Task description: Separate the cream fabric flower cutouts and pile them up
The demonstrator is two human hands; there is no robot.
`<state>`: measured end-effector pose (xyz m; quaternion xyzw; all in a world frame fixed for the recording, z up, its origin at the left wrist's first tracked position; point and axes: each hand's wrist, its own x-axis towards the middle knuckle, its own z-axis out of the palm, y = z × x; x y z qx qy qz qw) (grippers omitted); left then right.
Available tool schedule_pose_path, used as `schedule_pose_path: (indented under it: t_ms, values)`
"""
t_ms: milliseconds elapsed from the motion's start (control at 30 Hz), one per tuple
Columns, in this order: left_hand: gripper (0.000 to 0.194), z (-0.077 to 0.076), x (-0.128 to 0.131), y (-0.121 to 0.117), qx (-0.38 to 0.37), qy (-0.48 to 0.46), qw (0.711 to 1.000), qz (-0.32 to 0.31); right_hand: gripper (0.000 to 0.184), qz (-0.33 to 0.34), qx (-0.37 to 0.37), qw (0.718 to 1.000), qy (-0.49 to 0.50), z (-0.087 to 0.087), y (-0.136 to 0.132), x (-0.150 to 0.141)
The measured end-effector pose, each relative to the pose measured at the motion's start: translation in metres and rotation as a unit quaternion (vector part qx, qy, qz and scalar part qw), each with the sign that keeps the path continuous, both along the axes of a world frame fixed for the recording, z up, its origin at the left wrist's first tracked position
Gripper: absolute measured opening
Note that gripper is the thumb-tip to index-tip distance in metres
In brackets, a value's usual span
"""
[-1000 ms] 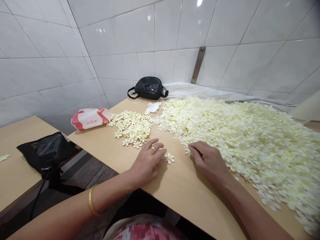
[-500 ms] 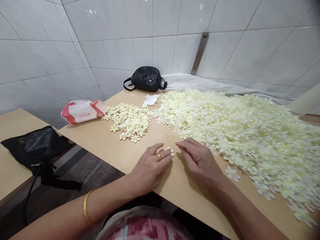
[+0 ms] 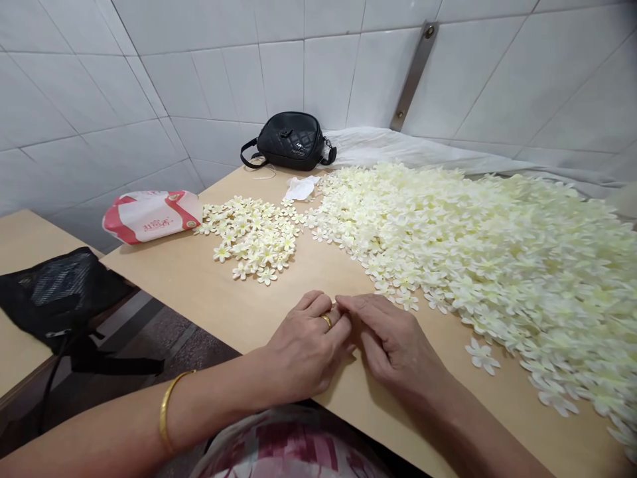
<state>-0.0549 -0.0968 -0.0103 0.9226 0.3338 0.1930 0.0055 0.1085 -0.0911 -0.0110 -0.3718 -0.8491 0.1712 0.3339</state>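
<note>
My left hand [image 3: 309, 345], with a gold ring and a bangle, has its fingers curled over the table. The fingertips of my right hand [image 3: 401, 345] meet them, thumb and forefinger pinched together. A sliver of a pale artificial flower [image 3: 335, 305] shows between the fingertips; my fingers cover the rest. Whatever else the right fingers hold is hidden. To the right spreads a big heap of cream-white artificial flowers [image 3: 478, 245]. Beyond my left hand lies a smaller cluster of such flowers [image 3: 256, 232]. One loose flower [image 3: 482, 356] rests beside my right forearm.
A red and white packet [image 3: 154, 218] sits at the table's left edge. A black quilted bag [image 3: 291, 141] stands by the tiled wall, with a crumpled tissue [image 3: 301, 188] before it. A black mesh pouch [image 3: 62, 292] lies on another table, across a gap.
My right hand has moved left from the heap's edge to meet my left hand. The single flower between them is now mostly covered by fingers. The view has shifted downward.
</note>
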Motion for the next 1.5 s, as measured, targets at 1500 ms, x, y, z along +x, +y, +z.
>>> schedule_pose_path:
  t_ms: [1500]
  values:
    - [0.022,0.004,-0.014,0.015,-0.123,-0.235,0.96,0.092,0.014,-0.131,-0.067,0.988,-0.054,0.0,0.014,-0.012]
